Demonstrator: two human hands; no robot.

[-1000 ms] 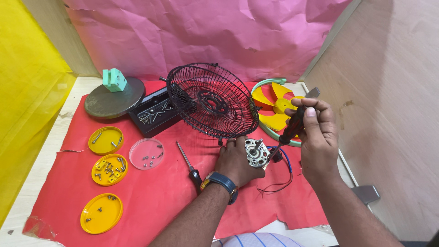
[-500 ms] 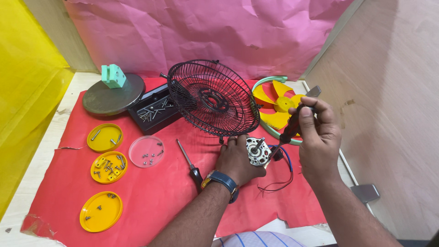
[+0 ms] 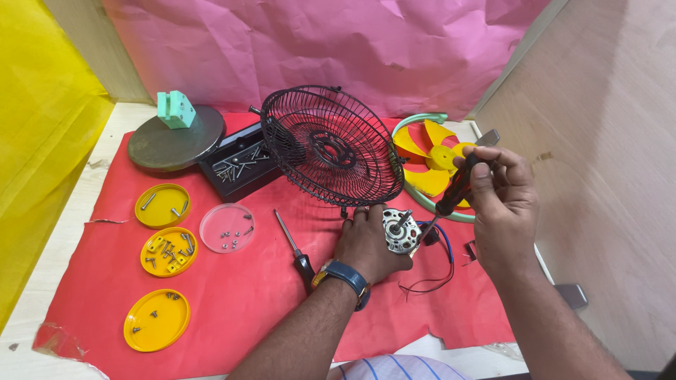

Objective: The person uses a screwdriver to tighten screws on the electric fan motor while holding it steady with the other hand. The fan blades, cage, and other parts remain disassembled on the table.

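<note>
Your left hand (image 3: 367,243) grips the fan motor (image 3: 401,231) near the surface's right edge, below the black grille (image 3: 331,144); your right hand (image 3: 496,200) closes around a screwdriver (image 3: 451,195), tip at the motor

The motor (image 3: 401,231) lies on the cloth (image 3: 232,295) before the grille (image 3: 331,144), between the left hand (image 3: 370,243) and right hand (image 3: 501,204) — blade (image 3: 429,158) right, screw lids (image 3: 162,246) left, base (image 3: 176,137) behind them.

Probably a small repair bench: red cloth (image 3: 232,295), screw-filled yellow lids (image 3: 163,205), dismantled fan grille (image 3: 331,144), paper-lined walls.
</note>
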